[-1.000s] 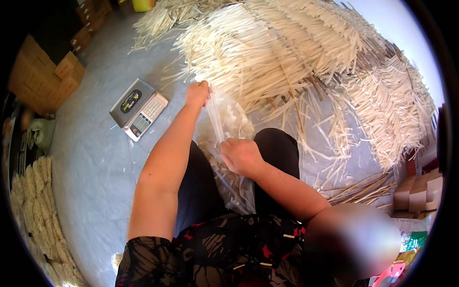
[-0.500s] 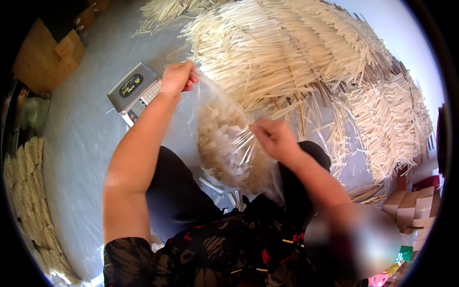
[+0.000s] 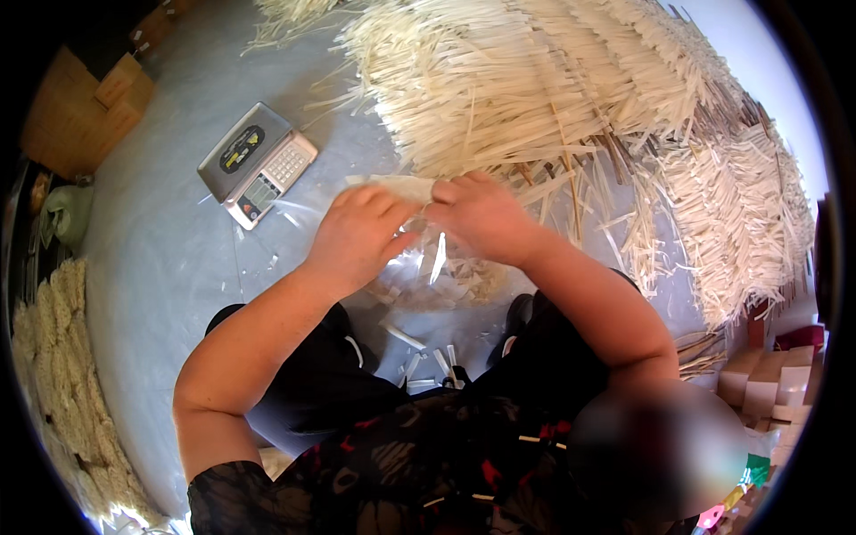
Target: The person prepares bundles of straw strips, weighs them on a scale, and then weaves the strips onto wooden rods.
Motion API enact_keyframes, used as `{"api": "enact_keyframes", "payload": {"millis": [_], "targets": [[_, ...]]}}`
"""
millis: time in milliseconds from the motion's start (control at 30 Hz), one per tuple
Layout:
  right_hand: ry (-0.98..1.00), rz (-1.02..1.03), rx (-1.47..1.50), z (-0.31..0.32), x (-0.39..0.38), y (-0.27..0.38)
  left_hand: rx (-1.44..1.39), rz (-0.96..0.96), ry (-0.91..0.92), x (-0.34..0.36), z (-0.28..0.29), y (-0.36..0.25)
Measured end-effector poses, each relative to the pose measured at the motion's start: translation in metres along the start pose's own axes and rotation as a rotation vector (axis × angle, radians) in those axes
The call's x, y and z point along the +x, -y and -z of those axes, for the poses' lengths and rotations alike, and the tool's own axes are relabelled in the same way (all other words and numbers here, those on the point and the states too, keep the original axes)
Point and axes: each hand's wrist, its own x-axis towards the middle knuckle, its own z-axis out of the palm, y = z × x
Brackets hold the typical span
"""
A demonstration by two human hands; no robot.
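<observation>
On a gray floor scattered with pale scraps [image 3: 406,336], a seated person in dark trousers bends both bare hands to a clear plastic bag [image 3: 419,292] partly filled with pale, flat pieces [image 3: 477,278]. The bag sits centrally, just ahead of the parted feet, a position that likely leaves both arms equal reach; whether its base touches the floor cannot be told. The right hand [image 3: 481,218] is clenched on the gathered film near the top, apparently so the contents settle below the grip. The left hand [image 3: 361,234] curls at the opposite side, thumb apart from fingers; blur hides whether it grasps the film. Beyond the left hand, a digital scale [image 3: 278,174] lies flat on the floor, seemingly for a steady base. Ahead, a broad heap of pale strips [image 3: 481,98] spreads beside thin sticks [image 3: 571,192], with cartons [image 3: 71,120] stacked at far left.
</observation>
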Motion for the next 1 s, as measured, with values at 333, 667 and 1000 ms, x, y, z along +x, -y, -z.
{"api": "enact_keyframes", "payload": {"millis": [333,667,1000], "targets": [[0.019,-0.075,-0.04,-0.009,-0.045,-0.012,-0.207,0.051,-0.058,0.003,-0.012,0.019],[0.105,-0.214,0.006,0.024,-0.121,-0.049,-0.132,0.064,-0.051,-0.001,-0.016,0.03],[0.13,-0.323,0.068,0.015,-0.134,-0.069,0.242,0.02,0.071,-0.057,-0.018,0.103]]}}
